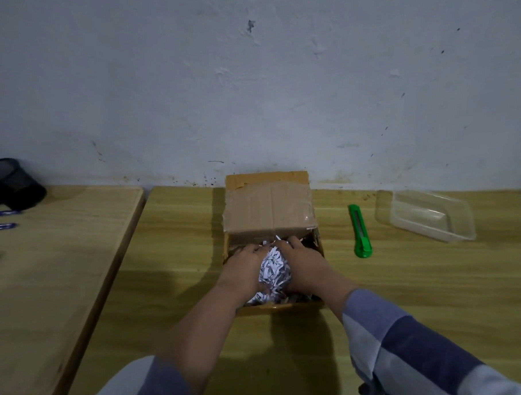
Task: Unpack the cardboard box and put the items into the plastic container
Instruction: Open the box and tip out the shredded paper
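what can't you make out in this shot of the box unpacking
Head view only:
- Items inside the cardboard box: buried under shredded paper and both hands.
- Left hand and right hand fingertips: sunk in the shreds, so any grip is unclear.
- Plastic container: too clear and dim to confirm it is empty.
- Mesh cup: cut by the left edge.

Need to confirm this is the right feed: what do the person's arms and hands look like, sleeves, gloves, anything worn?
Both hands are bare: left hand, right hand. No gloves, rings or watch visible. Long sleeves in broad grey-blue and darker blue bands, pushed up the forearms.
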Demonstrator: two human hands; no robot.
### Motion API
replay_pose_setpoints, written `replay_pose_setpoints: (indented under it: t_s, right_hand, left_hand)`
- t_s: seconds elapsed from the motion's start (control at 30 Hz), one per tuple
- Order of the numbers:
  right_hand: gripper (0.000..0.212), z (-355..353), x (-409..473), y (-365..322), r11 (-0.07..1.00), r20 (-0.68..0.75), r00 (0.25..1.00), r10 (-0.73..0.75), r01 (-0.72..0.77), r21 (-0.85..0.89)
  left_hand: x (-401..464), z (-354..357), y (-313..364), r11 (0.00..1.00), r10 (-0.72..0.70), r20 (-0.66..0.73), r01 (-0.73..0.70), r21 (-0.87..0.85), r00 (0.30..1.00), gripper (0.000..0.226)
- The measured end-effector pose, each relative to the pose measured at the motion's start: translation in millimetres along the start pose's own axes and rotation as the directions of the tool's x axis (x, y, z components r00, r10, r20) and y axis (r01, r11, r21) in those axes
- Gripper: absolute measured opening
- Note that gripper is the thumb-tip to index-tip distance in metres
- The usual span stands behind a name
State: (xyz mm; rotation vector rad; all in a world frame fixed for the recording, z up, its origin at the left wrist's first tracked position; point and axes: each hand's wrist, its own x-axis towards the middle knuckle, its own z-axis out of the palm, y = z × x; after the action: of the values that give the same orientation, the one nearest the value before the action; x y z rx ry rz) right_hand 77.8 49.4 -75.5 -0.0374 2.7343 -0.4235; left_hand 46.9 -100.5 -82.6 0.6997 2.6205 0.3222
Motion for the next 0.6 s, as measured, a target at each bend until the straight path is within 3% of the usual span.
replay_pose_setpoints:
  t_s: [0.33, 0.47, 0.6]
  right_hand:
    - [0.068, -11.9, -13.8, -14.4, 0.993, -0.094, 0.994, 0.046, -0.035, 0.115]
    - [0.075, -49.5, -26.3, -17.2, 0.999, -0.177, 0.984, 0.026, -0.019, 0.038]
    - [0.074, -89.9, -47.4, -1.1, 0.998, -0.268, 0.963, 0.012, 0.006, 0.065]
  left_hand:
    - [-11.9, -20.4, 3.8, 0.985, 0.078, -0.13, -0.097, -0.14, 0.988, 0.063]
    - [-17.4, -53.5, 16.1, 0.964, 0.133, -0.21, -0.175, -0.198, 0.969, 0.065]
    - [-14.2, -85.0, 51.6, 0.964, 0.174, -0.281, -0.221, -0.146, 0.944, 0.061]
